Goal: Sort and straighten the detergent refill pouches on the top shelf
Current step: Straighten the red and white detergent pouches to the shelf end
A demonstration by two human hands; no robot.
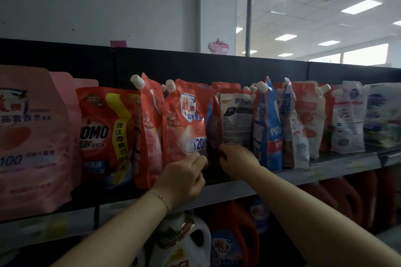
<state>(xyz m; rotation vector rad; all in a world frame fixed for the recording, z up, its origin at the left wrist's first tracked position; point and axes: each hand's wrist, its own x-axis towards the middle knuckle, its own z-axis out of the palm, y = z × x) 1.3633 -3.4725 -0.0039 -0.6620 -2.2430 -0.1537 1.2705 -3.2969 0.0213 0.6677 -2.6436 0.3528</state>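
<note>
A row of detergent refill pouches stands along the top shelf (238,191). My left hand (184,178) pinches the bottom corner of an orange-red pouch with a white spout (184,119). My right hand (236,160) grips the lower edge of a white-backed pouch with small print (236,119), which stands with its back outward. A narrow dark gap lies between these two pouches. To the left stand another orange-red pouch (149,132) and a red OMO pouch (104,132). A blue pouch (269,128) leans just right of my right hand.
Large pink pouches (32,136) fill the shelf's left end. White and red pouches (347,119) stand crooked toward the right. A black back panel (217,67) rises behind the row. Detergent jugs (234,234) stand on the shelf below.
</note>
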